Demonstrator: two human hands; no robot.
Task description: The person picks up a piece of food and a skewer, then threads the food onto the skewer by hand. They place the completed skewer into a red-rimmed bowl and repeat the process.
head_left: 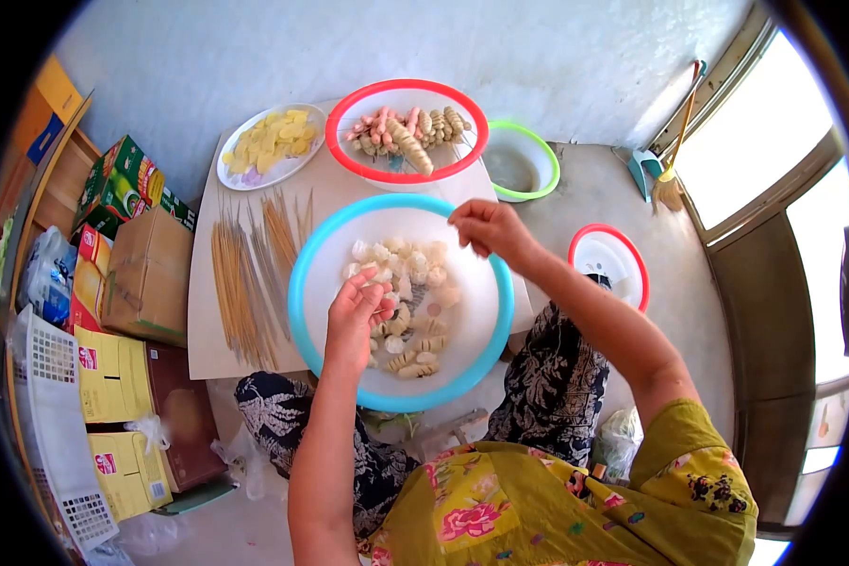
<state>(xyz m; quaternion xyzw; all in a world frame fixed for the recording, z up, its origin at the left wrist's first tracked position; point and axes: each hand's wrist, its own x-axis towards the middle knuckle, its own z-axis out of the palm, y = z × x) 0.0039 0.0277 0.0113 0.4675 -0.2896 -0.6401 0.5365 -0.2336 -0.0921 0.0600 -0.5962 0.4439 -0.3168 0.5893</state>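
Observation:
My left hand (354, 319) is over the left part of a blue-rimmed basin (304, 283), its fingers curled together. A whitish bit shows at those fingertips, too small to make out. Higher up, above the basin's right rim, my right hand (489, 229) is closed in a pinch; whatever it may hold is hidden. Inside the basin lie pale, round food pieces (415, 259) and tan pieces with dark stripes (417, 363). Bundles of thin wooden skewers (236, 292) lie on the table left of the basin.
Behind stands a red-rimmed basin (338, 156) of skewered pink and tan food, beside a plate (231, 174) of yellow slices. A green-rimmed basin (547, 174) and another red-rimmed one (640, 269) are at the right. Cardboard boxes (151, 274) crowd the left; a broom (670, 189) leans right.

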